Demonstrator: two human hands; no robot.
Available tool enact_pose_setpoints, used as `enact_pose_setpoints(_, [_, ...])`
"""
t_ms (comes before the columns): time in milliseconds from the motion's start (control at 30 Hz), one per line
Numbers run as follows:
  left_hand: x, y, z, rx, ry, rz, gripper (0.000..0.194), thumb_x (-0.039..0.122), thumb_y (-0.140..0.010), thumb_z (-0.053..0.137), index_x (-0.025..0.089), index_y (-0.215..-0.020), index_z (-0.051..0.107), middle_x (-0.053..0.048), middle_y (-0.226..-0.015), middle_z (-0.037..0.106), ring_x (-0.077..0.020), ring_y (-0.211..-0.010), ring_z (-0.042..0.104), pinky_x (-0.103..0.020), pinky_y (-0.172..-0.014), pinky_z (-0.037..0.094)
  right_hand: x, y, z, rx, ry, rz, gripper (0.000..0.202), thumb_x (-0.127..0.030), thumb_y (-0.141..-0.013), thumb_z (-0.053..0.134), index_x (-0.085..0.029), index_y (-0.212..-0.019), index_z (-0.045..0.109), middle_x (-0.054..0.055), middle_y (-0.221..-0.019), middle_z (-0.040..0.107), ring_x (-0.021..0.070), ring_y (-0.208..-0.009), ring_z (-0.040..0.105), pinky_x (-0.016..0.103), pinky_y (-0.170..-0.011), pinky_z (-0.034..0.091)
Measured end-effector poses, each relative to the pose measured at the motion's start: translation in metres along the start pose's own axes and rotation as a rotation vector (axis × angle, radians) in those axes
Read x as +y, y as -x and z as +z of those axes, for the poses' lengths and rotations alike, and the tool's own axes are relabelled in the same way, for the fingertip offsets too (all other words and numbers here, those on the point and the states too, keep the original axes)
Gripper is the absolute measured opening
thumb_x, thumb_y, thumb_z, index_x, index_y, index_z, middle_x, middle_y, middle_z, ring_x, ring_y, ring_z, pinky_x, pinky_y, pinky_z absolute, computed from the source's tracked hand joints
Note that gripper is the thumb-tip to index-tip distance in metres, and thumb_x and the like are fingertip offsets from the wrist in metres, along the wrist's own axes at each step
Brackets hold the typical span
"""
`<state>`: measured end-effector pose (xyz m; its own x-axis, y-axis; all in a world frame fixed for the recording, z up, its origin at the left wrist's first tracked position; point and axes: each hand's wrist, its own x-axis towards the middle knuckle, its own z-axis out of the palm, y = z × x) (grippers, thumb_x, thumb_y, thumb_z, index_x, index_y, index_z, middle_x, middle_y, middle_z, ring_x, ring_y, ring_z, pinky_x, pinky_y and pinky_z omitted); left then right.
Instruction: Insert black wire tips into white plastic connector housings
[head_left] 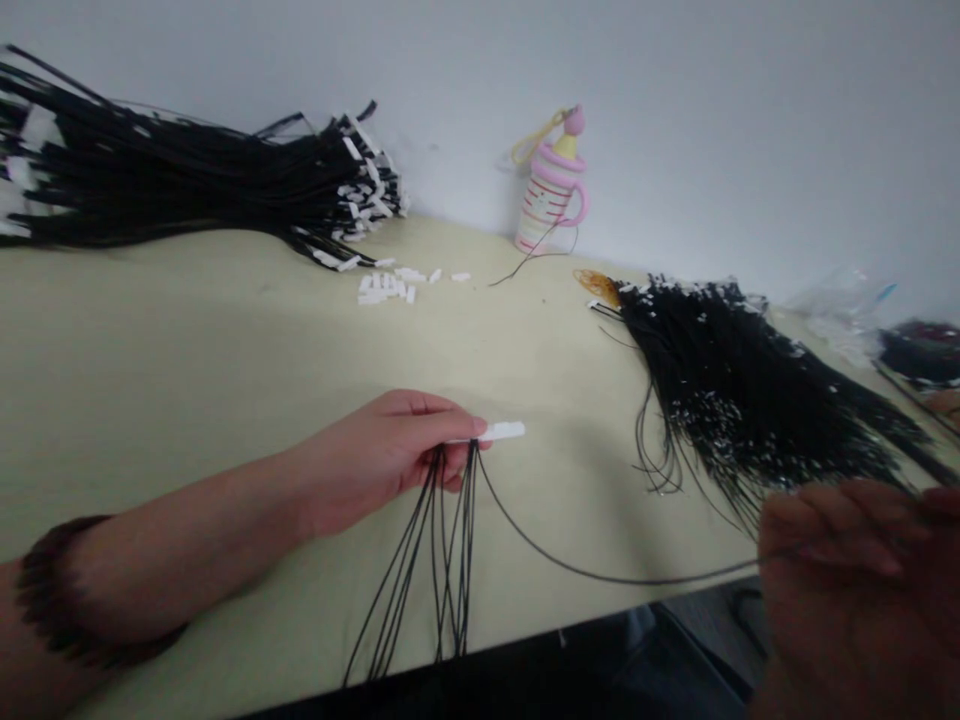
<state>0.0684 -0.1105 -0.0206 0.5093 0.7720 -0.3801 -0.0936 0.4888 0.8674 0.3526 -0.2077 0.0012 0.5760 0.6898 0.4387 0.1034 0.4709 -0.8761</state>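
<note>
My left hand, with a dark beaded bracelet at the wrist, pinches a narrow white connector strip above the table. Several thin black wires hang down from the strip under my fingers. One black wire sags in a curve from the strip across to my right hand. That hand is at the lower right, blurred and dark, with its fingers curled round the wire. The wire's far end is hidden.
Small white connector pieces lie on the table. Behind them is a thick bundle of black cables. A pink-and-white bottle-shaped cup stands by the wall. A pile of black wires and a clear plastic bag lie at right.
</note>
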Motion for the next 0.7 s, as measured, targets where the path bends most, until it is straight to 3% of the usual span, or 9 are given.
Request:
enact_pose_setpoints(67, [-0.002, 0.001, 0.003, -0.004, -0.004, -0.01, 0.024, 0.028, -0.08, 0.065, 0.015, -0.06, 0.063, 0.002, -0.051, 0.053, -0.0081, -0.052, 0.046, -0.02, -0.052, 0.037, -0.002, 0.006, 0.02, 0.163, -0.076, 0.026, 0.004, -0.025, -0.081, 0.065, -0.022, -0.079, 0.065, 0.001, -0.086, 0.058, 0.0123, -0.064, 0.051, 0.026, -0.053, 0.038])
enact_pose_setpoints(133, [-0.004, 0.002, 0.003, -0.016, -0.002, -0.023, 0.023, 0.027, -0.08, 0.066, 0.014, -0.061, 0.063, 0.002, -0.051, 0.053, -0.0083, -0.051, 0.047, -0.02, -0.051, 0.036, -0.003, 0.015, 0.034, 0.208, -0.005, 0.011, 0.006, -0.014, -0.076, 0.064, -0.02, -0.076, 0.066, 0.003, -0.083, 0.06, 0.0144, -0.067, 0.054, 0.026, -0.053, 0.039])
enact_pose_setpoints(267, [-0.004, 0.001, 0.001, -0.039, -0.018, -0.03, 0.024, 0.029, -0.079, 0.066, 0.014, -0.06, 0.064, 0.001, -0.052, 0.055, -0.0095, -0.052, 0.05, -0.022, -0.053, 0.038, -0.002, 0.035, 0.053, -0.052, 0.056, 0.103, 0.021, -0.012, -0.076, 0.056, -0.018, -0.057, 0.054, -0.001, -0.056, 0.044, 0.0113, -0.053, 0.043, 0.024, -0.043, 0.028])
enact_pose_setpoints(500, [-0.003, 0.0, 0.002, -0.051, 0.001, -0.042, 0.019, 0.024, -0.078, 0.065, 0.015, -0.061, 0.064, 0.002, -0.055, 0.053, -0.0097, -0.055, 0.049, -0.023, -0.057, 0.041, 0.004, 0.064, 0.078, -0.54, 0.472, 0.093, 0.03, -0.018, -0.086, 0.05, -0.017, -0.056, 0.048, -0.003, -0.053, 0.038, 0.01, -0.05, 0.037, 0.028, -0.048, 0.023])
enact_pose_setpoints(700, [-0.004, 0.002, 0.002, -0.059, 0.003, -0.037, 0.02, 0.023, -0.078, 0.064, 0.015, -0.06, 0.064, 0.002, -0.055, 0.053, -0.0098, -0.055, 0.047, -0.023, -0.058, 0.042, 0.008, 0.067, 0.08, -0.677, 0.476, 0.09, 0.031, -0.016, -0.085, 0.045, -0.018, -0.054, 0.044, -0.002, -0.052, 0.04, 0.0099, -0.05, 0.04, 0.027, -0.048, 0.025])
